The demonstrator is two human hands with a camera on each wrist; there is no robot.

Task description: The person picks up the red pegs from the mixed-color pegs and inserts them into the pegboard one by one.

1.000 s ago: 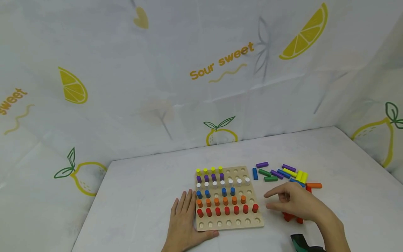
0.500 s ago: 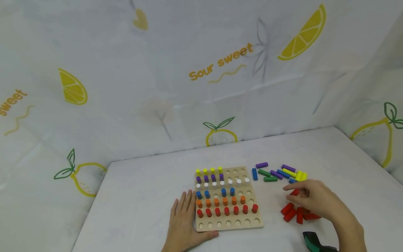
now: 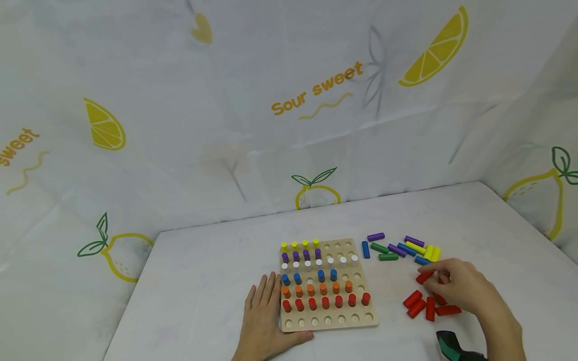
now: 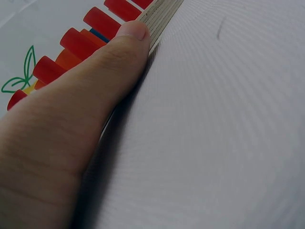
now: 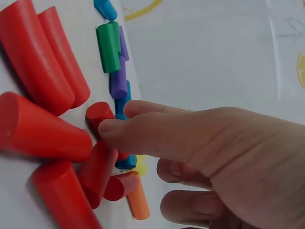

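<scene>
A wooden pegboard point(image 3: 331, 321) lies on the white table, with rows of yellow, purple, white, blue, orange and red pegs standing in it. The nearest row of holes is bare. My left hand point(image 3: 262, 321) lies flat with straight fingers along the board's left side. Its thumb point(image 4: 105, 67) runs along the near edge, close by the red pegs point(image 4: 78, 43). To the right of the board, my right hand point(image 3: 460, 283) pinches a loose red peg point(image 3: 423, 277) between thumb and index finger. Its other fingers are curled under the palm in the right wrist view.
Several loose red pegs point(image 3: 415, 308) lie just in front of the right hand. Beyond it are scattered green point(image 3: 388, 256), purple point(image 3: 376, 236), blue point(image 3: 366, 249) and yellow pegs point(image 3: 429, 251). A black and green object point(image 3: 451, 346) shows at the bottom right. A lemon-print cloth point(image 3: 226, 125) hangs behind the table.
My right hand has moved away from the board, rightward, to the loose red pegs, and its thumb and index finger have come round one. The left hand and the pegboard stay put.
</scene>
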